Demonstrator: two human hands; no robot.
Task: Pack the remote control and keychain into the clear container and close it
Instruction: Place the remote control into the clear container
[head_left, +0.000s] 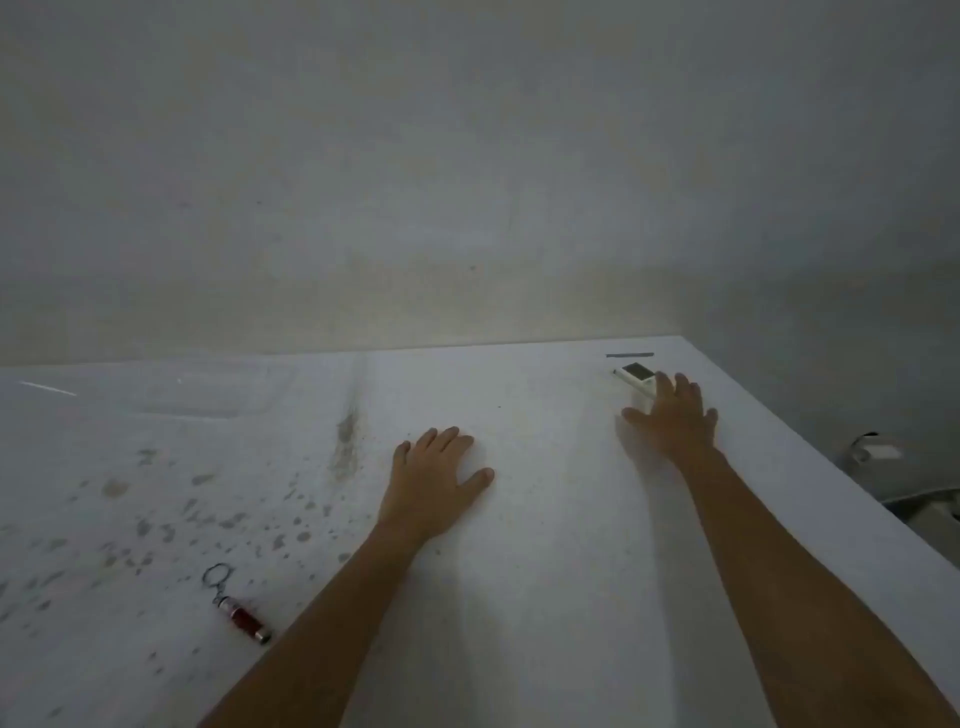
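Nearest to me are both forearms coming in from the bottom edge, then the keychain (237, 605), a little red flashlight on a ring, lying on the near-left of the white table (545, 571) among a bunch of grey stains. Nothing is touching it, and it sits well apart from either hand.

Left hand (434, 475) is flat on the table mid-scene, fingers loosely together, thumb out, holding nothing. Right hand (670, 415) is stretched to the far right with fingers spread, fingertips just reaching the near end of the white remote control (635, 376). I'd call it touching or just about; no grip is closed on it. A thin dark strip (629, 355) lies just beyond the remote, near the far edge.

What worries me:

- The remote is close to the far-right corner. With an open palm coming in from the near side, a sloppy reach could nudge it farther away, or off the edge, instead of pulling it in. I'd want the fingers over the top and curled behind it before dragging.
- I can't clearly see the clear container. There's a faint pale outline at the far left that might be it, but honestly I can't tell. If it is, it's easy to misjudge and knock.
- Light is dim and the view is soft, so white remote on white table is hard to read.
- The keychain ring could snag or dangle and miss the opening.
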